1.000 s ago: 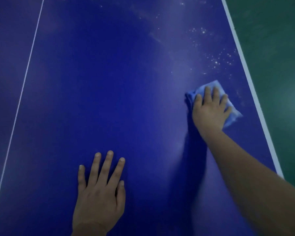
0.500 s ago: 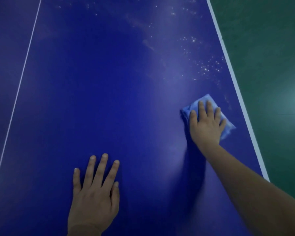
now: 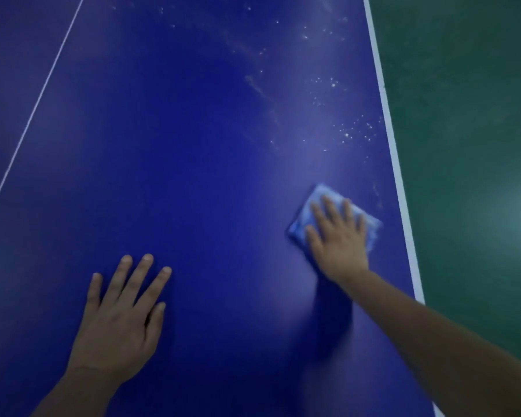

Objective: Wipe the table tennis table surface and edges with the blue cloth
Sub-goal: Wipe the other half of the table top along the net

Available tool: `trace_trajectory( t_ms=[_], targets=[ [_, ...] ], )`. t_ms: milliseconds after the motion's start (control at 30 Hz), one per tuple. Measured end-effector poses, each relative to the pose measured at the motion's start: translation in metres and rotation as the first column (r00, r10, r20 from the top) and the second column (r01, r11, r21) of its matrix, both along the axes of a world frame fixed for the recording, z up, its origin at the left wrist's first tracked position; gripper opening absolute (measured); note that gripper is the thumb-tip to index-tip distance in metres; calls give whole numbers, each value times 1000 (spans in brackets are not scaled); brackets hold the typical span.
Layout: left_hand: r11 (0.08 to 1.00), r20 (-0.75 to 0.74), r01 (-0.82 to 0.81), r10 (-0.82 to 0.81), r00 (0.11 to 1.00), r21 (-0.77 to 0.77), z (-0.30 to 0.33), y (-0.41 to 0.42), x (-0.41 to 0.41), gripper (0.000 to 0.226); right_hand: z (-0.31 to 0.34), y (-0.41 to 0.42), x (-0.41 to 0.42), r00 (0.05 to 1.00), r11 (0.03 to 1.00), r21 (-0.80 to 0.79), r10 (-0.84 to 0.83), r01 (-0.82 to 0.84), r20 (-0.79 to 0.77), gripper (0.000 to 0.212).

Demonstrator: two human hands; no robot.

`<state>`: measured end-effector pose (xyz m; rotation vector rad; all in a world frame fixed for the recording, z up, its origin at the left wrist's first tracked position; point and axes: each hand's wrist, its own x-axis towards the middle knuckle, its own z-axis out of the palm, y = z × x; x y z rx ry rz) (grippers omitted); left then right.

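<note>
The dark blue table tennis table (image 3: 193, 145) fills most of the view. A folded light blue cloth (image 3: 316, 203) lies flat on it near the right side. My right hand (image 3: 337, 236) presses down on the cloth with straight, spread fingers and covers most of it. My left hand (image 3: 121, 314) rests flat on the bare table surface at the lower left, fingers spread, holding nothing. White dust specks (image 3: 349, 130) and smears dot the surface beyond the cloth, toward the right edge.
A white edge stripe (image 3: 394, 164) runs along the table's right side, a short way right of the cloth. Beyond it is green floor (image 3: 469, 145). A thin white centre line (image 3: 33, 112) crosses the table at the left.
My right hand has slid the cloth toward me along the right side of the table. My left hand has stayed planted on the surface.
</note>
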<state>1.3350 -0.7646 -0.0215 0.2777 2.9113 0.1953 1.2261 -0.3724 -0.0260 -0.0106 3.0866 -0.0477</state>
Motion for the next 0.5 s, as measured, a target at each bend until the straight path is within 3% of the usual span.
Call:
trace_trajectory(
  t_ms=[67,133,200,233,267,333,400,500],
  targets=[
    [999,-30,2,-3,1000,-33,1,4,0,62,5,21,-20,951,949,-66,-305,307,46,68],
    [997,-68,3,-9,998,-81,0,8,2,63,3,3,-14,936,935,-62,-352,350,-24,65],
    [990,-107,-88,76,991,-112,0,16,8,64,-2,-22,27,997,999,-34,-15,13,-78,59],
    [978,-133,-178,163,978,-108,1,25,12,65,-3,-28,57,970,971,-32,236,-238,-51,56],
    [958,-154,-270,254,955,-93,3,39,15,66,-2,-21,82,892,891,-48,450,-451,-25,54],
    [910,-128,-412,403,906,-44,6,82,20,72,-1,25,78,749,741,-115,661,-661,-44,53],
    [892,-56,-452,451,891,-12,9,138,23,79,-8,80,26,764,762,-60,643,-645,-52,55],
    [881,85,-474,472,877,1,13,231,22,90,-4,146,-77,940,940,-35,340,-340,-22,61]
  ],
)
